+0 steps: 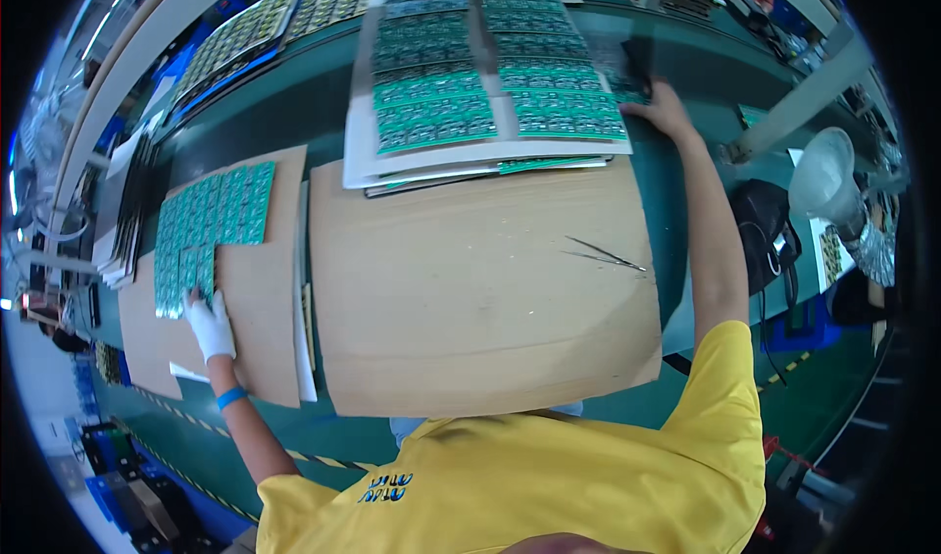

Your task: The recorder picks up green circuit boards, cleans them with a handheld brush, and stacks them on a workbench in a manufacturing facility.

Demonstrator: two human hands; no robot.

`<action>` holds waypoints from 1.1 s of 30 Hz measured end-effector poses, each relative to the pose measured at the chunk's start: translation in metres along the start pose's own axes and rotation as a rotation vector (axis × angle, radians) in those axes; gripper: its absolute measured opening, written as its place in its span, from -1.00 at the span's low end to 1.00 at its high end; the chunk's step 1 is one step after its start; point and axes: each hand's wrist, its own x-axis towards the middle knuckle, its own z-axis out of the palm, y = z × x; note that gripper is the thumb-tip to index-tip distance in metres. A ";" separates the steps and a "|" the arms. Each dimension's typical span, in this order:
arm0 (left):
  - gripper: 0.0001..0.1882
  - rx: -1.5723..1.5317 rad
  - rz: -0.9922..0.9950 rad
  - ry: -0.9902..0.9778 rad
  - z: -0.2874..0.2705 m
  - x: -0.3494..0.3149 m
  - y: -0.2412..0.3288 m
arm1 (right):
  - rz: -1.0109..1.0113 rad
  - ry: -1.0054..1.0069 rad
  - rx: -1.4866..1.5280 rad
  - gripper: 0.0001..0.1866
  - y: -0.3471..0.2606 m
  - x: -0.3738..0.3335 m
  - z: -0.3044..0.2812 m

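Note:
My left hand, in a white glove with a blue band at the wrist, is at the near edge of a green circuit board panel. Its fingers close over that edge. More green panels lie beside it on brown cardboard. My right hand, bare, reaches out past the right side of a stack of green circuit boards. Its fingers are bent around the lower end of a dark, elongated object, which is blurred, so its kind is unclear.
A large cardboard sheet lies before me, with tweezers on its right part. White sheets sit under the board stack. A black bag and a grey post stand at the right. Trays of boards line the back left.

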 end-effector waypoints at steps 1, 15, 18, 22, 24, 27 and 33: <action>-0.40 -0.022 -0.002 -0.003 -0.002 0.002 0.000 | 0.042 0.001 -0.060 -0.09 0.000 0.002 -0.003; -0.47 -0.914 0.151 -0.012 -0.098 -0.100 0.196 | 0.248 0.164 0.660 -0.51 -0.194 -0.207 -0.085; -0.19 -1.558 0.076 -0.687 -0.082 -0.149 0.266 | 0.259 -0.210 0.690 -0.22 -0.300 -0.257 -0.057; -0.02 -1.781 -0.037 -0.753 -0.042 -0.190 0.292 | 0.088 -0.388 0.624 -0.06 -0.370 -0.274 -0.013; 0.02 -1.798 -0.133 -0.767 -0.038 -0.202 0.293 | -0.083 -0.285 0.512 -0.11 -0.370 -0.278 0.008; 0.03 -1.947 -0.186 -0.645 -0.041 -0.198 0.298 | -0.066 -0.110 0.487 -0.27 -0.363 -0.281 0.008; 0.05 -1.878 -0.035 -0.570 -0.029 -0.205 0.300 | 0.235 -0.182 0.583 -0.65 -0.343 -0.294 0.005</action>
